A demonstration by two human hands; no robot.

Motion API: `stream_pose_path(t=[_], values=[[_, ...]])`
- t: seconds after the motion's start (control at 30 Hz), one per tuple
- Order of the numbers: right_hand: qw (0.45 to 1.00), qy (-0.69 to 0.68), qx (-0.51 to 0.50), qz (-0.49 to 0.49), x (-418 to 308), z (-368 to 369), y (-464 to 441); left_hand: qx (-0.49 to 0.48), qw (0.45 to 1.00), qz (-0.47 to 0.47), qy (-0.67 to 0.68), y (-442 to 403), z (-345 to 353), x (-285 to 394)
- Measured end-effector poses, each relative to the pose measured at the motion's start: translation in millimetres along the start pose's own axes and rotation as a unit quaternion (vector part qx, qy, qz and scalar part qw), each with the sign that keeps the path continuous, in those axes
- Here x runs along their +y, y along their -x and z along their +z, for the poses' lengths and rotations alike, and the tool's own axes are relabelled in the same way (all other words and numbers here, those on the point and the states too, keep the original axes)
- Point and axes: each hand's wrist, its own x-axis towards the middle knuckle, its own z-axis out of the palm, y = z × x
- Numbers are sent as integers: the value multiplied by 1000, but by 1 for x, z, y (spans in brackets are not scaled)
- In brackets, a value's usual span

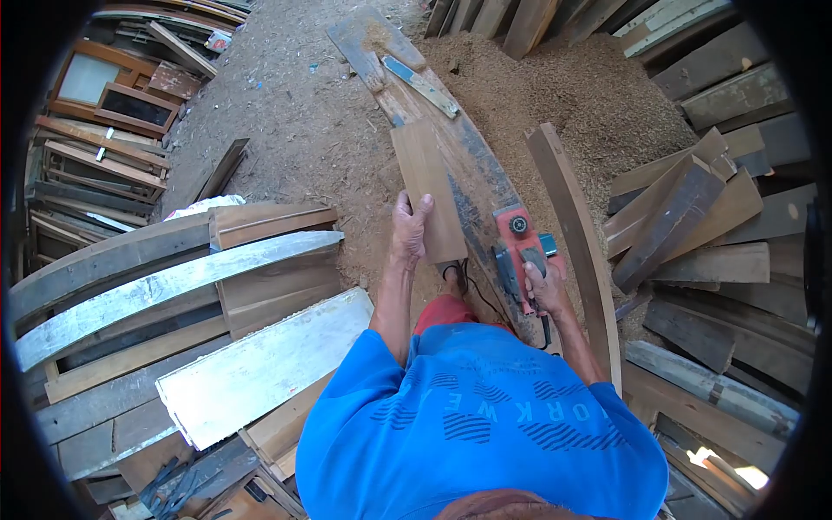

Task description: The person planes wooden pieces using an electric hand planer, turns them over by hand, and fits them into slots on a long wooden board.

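Note:
My left hand (413,221) grips the left edge of a short, smooth brown board (426,182), its thumb lying on the upper face. The board lies over the left side of a long worn plank (472,156). On the right, my right hand (544,286) is closed around the handle of a red electric planer (517,230), which rests on the same plank. A black cord runs from the planer's rear end. Farther up the plank lies a narrow strip with blue and pale paint (420,85).
A long board (572,217) stands just right of the planer. Wood shavings (598,104) cover the ground at the upper right. Stacked timber (711,260) lines the right side. At the left are a white panel (269,364), more boards and wooden frames (108,91).

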Motion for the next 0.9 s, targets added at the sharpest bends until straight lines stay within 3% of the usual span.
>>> stream_pose_path(t=[0.07, 0.17, 0.27, 0.37, 0.57, 0.73, 0.9], values=[[1000, -7, -4, 3, 1, 1, 0, 24, 996, 70, -55, 0, -2, -7], [1000, -25, 6, -7, 4, 3, -1, 70, 977, 95, -177, 5, 4, 1], [999, -29, 10, 7, 1, 4, 1, 104, 878, 148, -443, 18, 19, 27], [1000, -30, 10, -2, 0, 4, 1, 99, 838, 222, -488, 26, 31, 37], [999, -27, 14, -9, 3, 4, 1, 75, 851, 234, -465, 33, 31, 34], [1000, -11, 24, -10, 9, 3, 1, -1, 976, 120, -183, 29, 16, 11], [998, 29, 50, -24, 11, 1, 3, -70, 991, -81, 78, 44, 24, 16]])
